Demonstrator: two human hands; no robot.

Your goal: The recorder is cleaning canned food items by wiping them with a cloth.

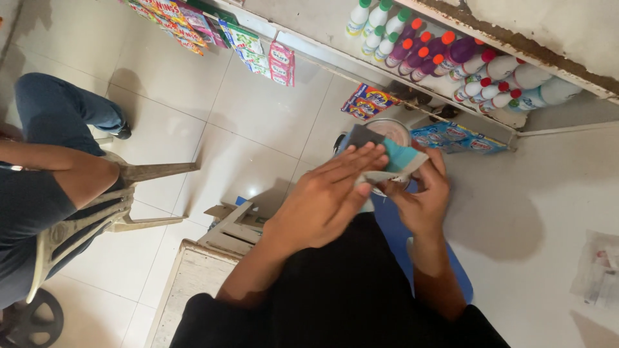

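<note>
Overhead, both hands' fingers pinch a grey-and-teal folded packet (385,154), left hand (325,196) flat, right hand (422,196) curled.

You have two hands in view, left hand (322,200) and right hand (419,200), both on one folded teal-and-grey packet (387,154); one round tin (390,129) behind it; one other person (45,187) seated on one plastic chair (97,219); on the shelf, six white bottles with green caps (377,26); about five purple bottles (432,51), count unsure; one blue sachet strip (451,136); one clear bag (599,270) at far right
</note>
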